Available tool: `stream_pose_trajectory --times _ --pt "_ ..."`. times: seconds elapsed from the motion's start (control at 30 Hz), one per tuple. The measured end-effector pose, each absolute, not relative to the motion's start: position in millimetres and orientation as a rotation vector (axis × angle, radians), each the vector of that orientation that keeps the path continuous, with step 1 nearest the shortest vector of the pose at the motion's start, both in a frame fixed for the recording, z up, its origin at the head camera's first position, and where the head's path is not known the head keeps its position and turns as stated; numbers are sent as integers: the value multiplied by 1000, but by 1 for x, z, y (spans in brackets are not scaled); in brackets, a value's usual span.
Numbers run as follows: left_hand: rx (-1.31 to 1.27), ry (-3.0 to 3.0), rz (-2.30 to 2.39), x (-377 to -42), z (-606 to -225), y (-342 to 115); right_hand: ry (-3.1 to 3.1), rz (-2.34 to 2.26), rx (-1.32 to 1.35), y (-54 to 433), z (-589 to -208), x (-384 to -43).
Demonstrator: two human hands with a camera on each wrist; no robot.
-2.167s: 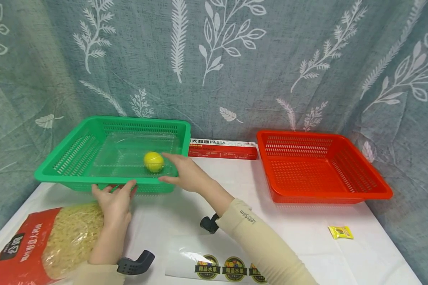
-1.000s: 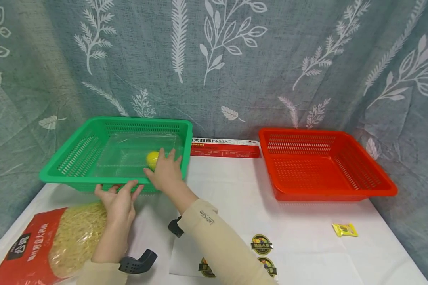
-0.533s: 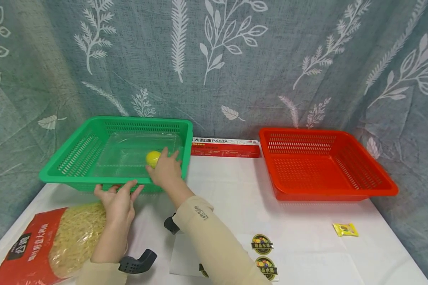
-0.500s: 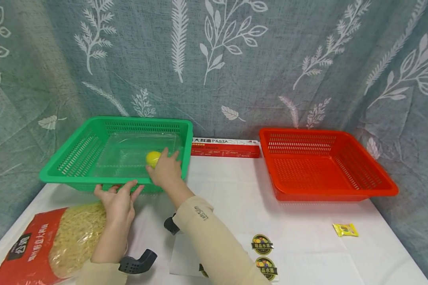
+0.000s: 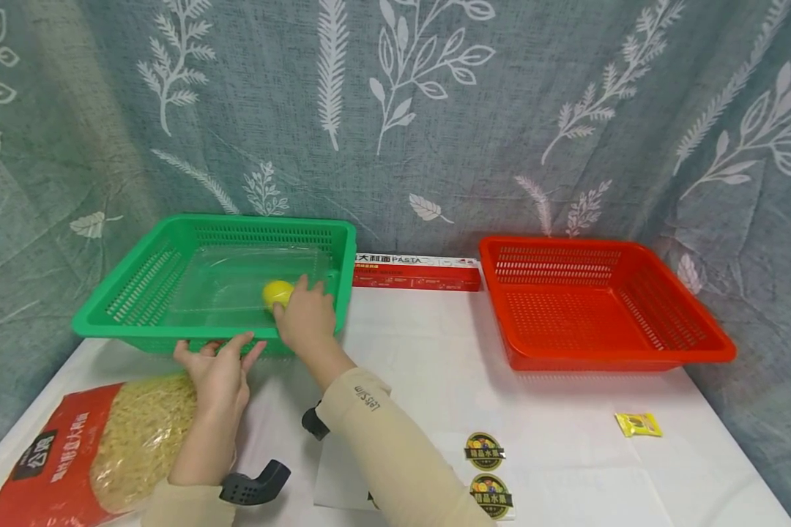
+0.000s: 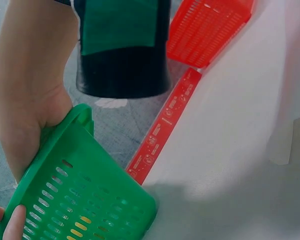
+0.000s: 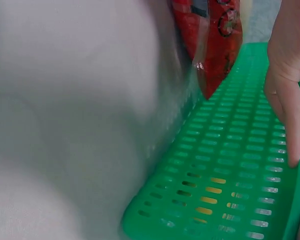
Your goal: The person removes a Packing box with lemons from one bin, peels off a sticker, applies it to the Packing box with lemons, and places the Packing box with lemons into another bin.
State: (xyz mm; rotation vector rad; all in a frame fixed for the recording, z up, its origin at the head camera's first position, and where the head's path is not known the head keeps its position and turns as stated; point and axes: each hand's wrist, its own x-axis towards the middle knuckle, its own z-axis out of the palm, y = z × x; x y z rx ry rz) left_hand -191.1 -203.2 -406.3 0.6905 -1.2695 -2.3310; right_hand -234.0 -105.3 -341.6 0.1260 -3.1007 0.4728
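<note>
A green basket (image 5: 121, 331) stands at the left of the table. In it lies a clear plastic box (image 5: 204, 285), with a yellow ball-shaped thing (image 5: 276, 294) at its right end. My right hand (image 5: 307, 316) reaches over the basket's front rim and holds the box at its front right corner, thumb close beside the yellow thing and fingers spread along the right end. My left hand (image 5: 217, 373) grips the front rim, and the left wrist view shows fingertips (image 6: 15, 225) on either side of it. Through the slots in the wall, yellow shows in both wrist views.
A red basket (image 5: 514, 359) stands at the right. Between the baskets lies a red pasta box (image 5: 415, 277). A pasta bag (image 5: 99, 446) lies at front left, a small yellow packet (image 5: 638, 424) at right, and a sheet of round stickers (image 5: 484, 451) in front.
My right hand has come from the basket's front right side down onto the clear box. Just now the box and the yellow thing have shifted slightly left. My left hand stays at the rim.
</note>
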Motion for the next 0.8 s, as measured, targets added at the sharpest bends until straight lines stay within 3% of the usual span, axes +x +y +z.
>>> stream_pose_trajectory --times 0.2,0.8 --pt "619 -1212 -2324 -204 -440 -218 -3115 497 110 -106 -342 -234" --pt "572 -1205 -2323 -199 -436 -213 -3155 909 20 -104 -336 -240"
